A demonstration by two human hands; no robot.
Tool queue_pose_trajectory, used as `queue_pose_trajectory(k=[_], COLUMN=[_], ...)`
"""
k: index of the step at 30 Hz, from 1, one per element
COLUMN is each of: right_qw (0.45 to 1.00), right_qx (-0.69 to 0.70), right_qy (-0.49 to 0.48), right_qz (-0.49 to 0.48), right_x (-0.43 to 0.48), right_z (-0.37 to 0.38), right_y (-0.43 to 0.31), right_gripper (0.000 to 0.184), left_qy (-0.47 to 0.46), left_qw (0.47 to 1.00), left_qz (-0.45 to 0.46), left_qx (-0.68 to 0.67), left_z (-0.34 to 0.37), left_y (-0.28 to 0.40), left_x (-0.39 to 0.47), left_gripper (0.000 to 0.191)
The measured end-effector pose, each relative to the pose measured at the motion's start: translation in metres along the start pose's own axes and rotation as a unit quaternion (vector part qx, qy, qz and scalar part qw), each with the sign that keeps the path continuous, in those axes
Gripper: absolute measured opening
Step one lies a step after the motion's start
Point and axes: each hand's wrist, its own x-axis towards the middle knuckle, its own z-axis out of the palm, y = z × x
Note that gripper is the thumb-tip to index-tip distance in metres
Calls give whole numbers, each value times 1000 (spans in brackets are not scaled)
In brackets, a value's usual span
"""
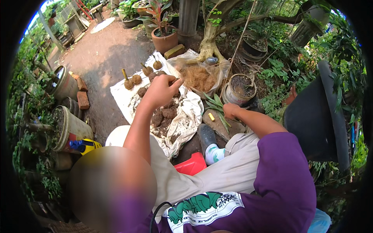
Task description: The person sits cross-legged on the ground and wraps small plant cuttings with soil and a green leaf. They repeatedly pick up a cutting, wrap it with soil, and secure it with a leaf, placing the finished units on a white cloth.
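My left hand point(168, 88) is raised over a white sack point(121, 93), its fingers bent together; whether something small is between them I cannot tell. Under it lie dark clumps of soil point(169, 113). Round soil balls point(137, 79) stand on the sack's far part, some with stems. My right hand point(231, 111) is closed around the lower part of some long green leaves point(216, 102), above a flat stone point(223, 124). On that stone lies a small yellow cylinder point(211, 117). A clear plastic bag point(224, 68) holding brown fibre point(199, 78) sits just beyond the sack.
Right of the bag stands a soil-filled bucket point(239, 97); a large black pot point(314, 116) is farther right. Red bricks point(83, 100), buckets point(77, 128) and a yellow spray bottle point(89, 145) are at left. Something red, plastic point(192, 165) lies between my legs.
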Motion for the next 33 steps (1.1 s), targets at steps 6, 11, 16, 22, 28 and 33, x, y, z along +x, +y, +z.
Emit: queue_pose_trajectory(k=[6, 11, 16, 22, 28, 33], right_qw=[998, 992, 987, 889, 645, 604], right_qx=[-58, -108, -31, 258, 602, 640], right_qy=[16, 53, 135, 278, 320, 324], right_qz=[13, -40, -82, -255, -344, -347], right_x=[4, -44, -56, -67, -87, -85], right_z=[-49, -138, -185, -231, -274, -280], right_y=[-12, -78, -97, -113, -150, -191], right_gripper=[35, 36, 27, 37, 27, 34], left_qy=[27, 74, 85, 141, 206, 218], left_qw=[998, 996, 996, 987, 966, 955], left_qz=[32, 33, 32, 21, 39, 0], left_qx=[-41, -32, -24, -76, -154, -203], left_z=[11, 8, 4, 4, -4, -16], left_y=[-6, -18, -11, -12, -8, -31], left_x=[5, 2, -3, -7, -9, -8], left_gripper=[39, 35, 32, 30, 36, 36])
